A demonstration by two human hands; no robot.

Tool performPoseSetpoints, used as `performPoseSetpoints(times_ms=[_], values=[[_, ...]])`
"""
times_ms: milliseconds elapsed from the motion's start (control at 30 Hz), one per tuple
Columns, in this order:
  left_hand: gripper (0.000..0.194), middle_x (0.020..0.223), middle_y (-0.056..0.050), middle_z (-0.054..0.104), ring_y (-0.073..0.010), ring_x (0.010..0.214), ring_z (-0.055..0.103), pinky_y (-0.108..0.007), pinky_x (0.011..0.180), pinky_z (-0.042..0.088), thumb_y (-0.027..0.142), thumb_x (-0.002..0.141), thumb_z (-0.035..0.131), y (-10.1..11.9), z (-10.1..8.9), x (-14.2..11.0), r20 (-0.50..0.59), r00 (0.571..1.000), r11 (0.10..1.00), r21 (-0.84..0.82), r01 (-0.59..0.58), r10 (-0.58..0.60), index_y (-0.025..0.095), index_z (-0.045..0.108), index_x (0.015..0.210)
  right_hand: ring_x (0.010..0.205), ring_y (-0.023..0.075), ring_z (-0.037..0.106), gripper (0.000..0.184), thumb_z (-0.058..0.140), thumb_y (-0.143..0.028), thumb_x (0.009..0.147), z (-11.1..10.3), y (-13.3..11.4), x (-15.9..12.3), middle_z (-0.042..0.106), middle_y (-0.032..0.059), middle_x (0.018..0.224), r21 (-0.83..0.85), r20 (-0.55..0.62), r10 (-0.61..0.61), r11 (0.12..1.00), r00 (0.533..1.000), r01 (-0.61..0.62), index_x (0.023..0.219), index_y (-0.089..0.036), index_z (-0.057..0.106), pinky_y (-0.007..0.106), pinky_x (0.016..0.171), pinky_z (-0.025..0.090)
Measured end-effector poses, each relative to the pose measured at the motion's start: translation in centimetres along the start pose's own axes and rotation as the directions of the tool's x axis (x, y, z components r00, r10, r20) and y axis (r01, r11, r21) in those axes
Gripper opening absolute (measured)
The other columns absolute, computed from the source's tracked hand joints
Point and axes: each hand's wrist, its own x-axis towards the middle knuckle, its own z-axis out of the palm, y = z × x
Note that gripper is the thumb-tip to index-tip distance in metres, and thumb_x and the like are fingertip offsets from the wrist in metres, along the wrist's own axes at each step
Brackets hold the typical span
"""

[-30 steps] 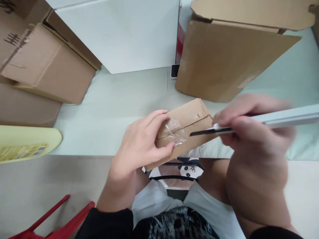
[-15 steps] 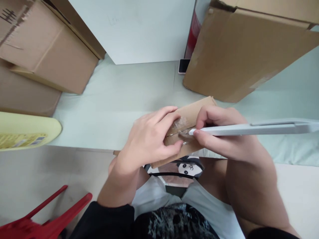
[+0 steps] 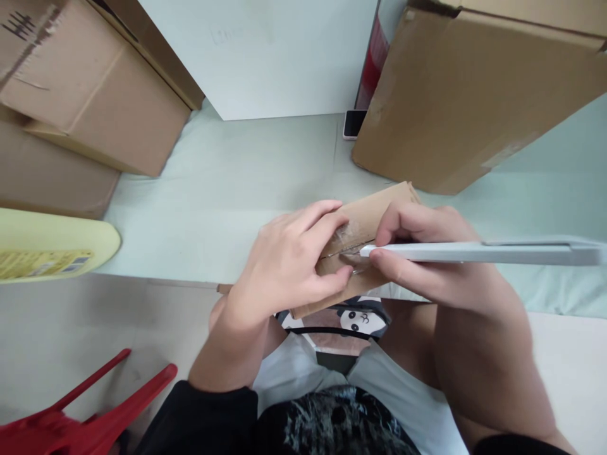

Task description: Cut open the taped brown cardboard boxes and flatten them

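A small taped cardboard box [image 3: 374, 212] lies at the near edge of the pale green table [image 3: 227, 208], partly over my lap. My left hand [image 3: 289, 262] grips its left end, thumb and fingers closed around it. My right hand [image 3: 427, 259] is closed on a long grey-white utility knife [image 3: 474, 252], its tip pressed at the taped seam on the box's top, just beside my left fingertips. The blade itself is hidden between the fingers.
Large cardboard boxes stand at the back left [image 3: 90, 88] and back right [image 3: 474, 95], with a white panel [image 3: 265, 50] between them. A phone [image 3: 353, 124] lies by the right box. A yellow object [image 3: 47, 246] sits at left; a red chair [image 3: 85, 417] is below.
My right hand has brought the knife leftward from beside the box onto the taped seam. My left hand kept its grip and the box barely shifted.
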Motion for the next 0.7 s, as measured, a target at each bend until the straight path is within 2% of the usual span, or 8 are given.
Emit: performPoseSetpoints(times_ms=[133,467,700], values=[[0.046,0.148,-0.008,0.066,-0.0295,0.119,0.073,-0.040,0.102,0.058,0.039,0.085,0.066,0.0,0.0,0.0,0.008,1.000,1.000,-0.007,0.005,-0.005,0.022,0.067,0.128,0.041,0.0065,0.035,0.020,0.066,-0.026,0.081,0.0,0.0,0.1,0.047,-0.0091,0.049,0.020,0.018,-0.029,0.999,0.999,0.029,0.068,-0.023,0.051,0.023,0.043,0.027],[0.045,0.148,-0.007,0.067,-0.0289,0.120,0.073,-0.040,0.101,0.059,0.038,0.086,0.065,0.0,0.0,0.0,-0.007,1.000,1.000,-0.014,-0.008,0.008,0.021,0.068,0.127,0.041,0.0064,0.036,0.018,0.066,-0.024,0.078,0.8,0.0,0.1,0.047,-0.0096,0.049,-0.075,0.038,0.004,0.997,0.999,-0.001,0.069,-0.024,0.050,0.023,0.044,0.027],[0.047,0.147,-0.008,0.067,-0.0302,0.116,0.074,-0.042,0.098,0.060,0.039,0.086,0.068,-0.2,0.1,0.0,-0.014,1.000,1.000,0.009,-0.014,0.014,0.022,0.068,0.129,0.042,0.0070,0.030,0.021,0.060,-0.020,0.072,1.1,0.1,-0.2,0.038,-0.0089,0.046,-0.140,-0.125,0.031,0.989,0.992,-0.048,0.063,-0.024,0.041,0.025,0.044,0.023]])
